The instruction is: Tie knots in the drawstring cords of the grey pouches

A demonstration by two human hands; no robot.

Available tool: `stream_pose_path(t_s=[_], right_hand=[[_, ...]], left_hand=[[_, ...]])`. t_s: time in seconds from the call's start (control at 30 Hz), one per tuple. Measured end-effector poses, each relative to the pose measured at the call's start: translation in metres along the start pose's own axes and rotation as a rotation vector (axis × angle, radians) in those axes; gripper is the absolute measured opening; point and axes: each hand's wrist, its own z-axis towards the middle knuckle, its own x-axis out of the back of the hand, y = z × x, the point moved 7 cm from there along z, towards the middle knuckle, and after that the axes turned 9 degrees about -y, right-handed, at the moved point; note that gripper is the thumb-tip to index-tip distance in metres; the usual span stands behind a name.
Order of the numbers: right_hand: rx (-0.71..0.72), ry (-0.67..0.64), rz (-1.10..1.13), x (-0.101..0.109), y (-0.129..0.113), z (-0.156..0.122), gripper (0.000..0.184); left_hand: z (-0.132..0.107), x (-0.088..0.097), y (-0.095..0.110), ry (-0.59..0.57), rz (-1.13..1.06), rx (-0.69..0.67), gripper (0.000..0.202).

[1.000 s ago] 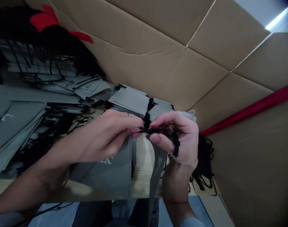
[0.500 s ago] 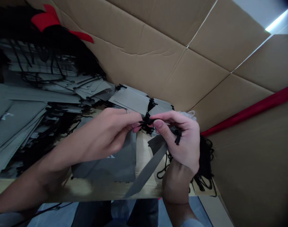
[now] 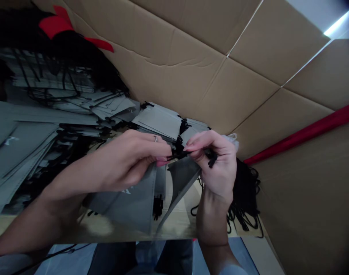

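Both hands meet above the wooden table edge and pinch a black drawstring cord (image 3: 178, 153) at the top of a grey fabric pouch (image 3: 137, 202). My left hand (image 3: 128, 162), with a ring on one finger, grips the cord and the pouch's upper left corner. My right hand (image 3: 216, 164) pinches the cord's other end, and a cord loop sticks out past its fingers. The pouch hangs open below, its right flap (image 3: 180, 179) folded forward. Pale lettering shows on the pouch front.
Stacks of grey pouches (image 3: 160, 120) with black cords lie behind the hands and spread to the far left (image 3: 22, 152). A tangle of loose black cords (image 3: 246, 198) sits at the right. Cardboard walls (image 3: 220, 76) surround the table; a red bar (image 3: 306, 131) crosses the right wall.
The pouch's right flap swung from a thin edge-on strip to a wider fold. Both hands stayed together at the cord, with my right fingers curling tighter.
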Motion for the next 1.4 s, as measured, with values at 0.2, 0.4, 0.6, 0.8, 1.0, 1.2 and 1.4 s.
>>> stream_pose_path(t_s=[0.2,0.4,0.6,0.8,1.0,1.2,1.4], right_hand=[[-0.037,-0.031,0.003,0.002,-0.002,0.001,0.016],[-0.033,-0.207,-0.120,-0.006,-0.008,0.001,0.037],[0.088,-0.175,-0.188,-0.012,-0.013,-0.002,0.005],[0.151,-0.139,-0.246,-0.020,-0.012,-0.005,0.015],[0.204,-0.115,-0.138,-0.027,-0.012,-0.008,0.019],[0.108,-0.085,-0.151,-0.023,-0.011,-0.010,0.026],[-0.053,0.008,-0.313,0.005,-0.004,-0.002,0.022]], left_hand=[[-0.001,0.004,0.002,-0.011,-0.035,0.020,0.030],[0.000,0.005,0.001,0.021,-0.018,0.064,0.028],[0.004,0.000,0.001,-0.015,-0.058,0.061,0.028],[0.005,0.001,0.002,-0.054,-0.175,0.058,0.033],[0.003,0.002,0.005,-0.153,-0.302,0.010,0.032],[0.004,0.002,-0.001,-0.156,-0.311,-0.022,0.032],[0.006,-0.005,-0.025,-0.112,-0.297,0.115,0.019]])
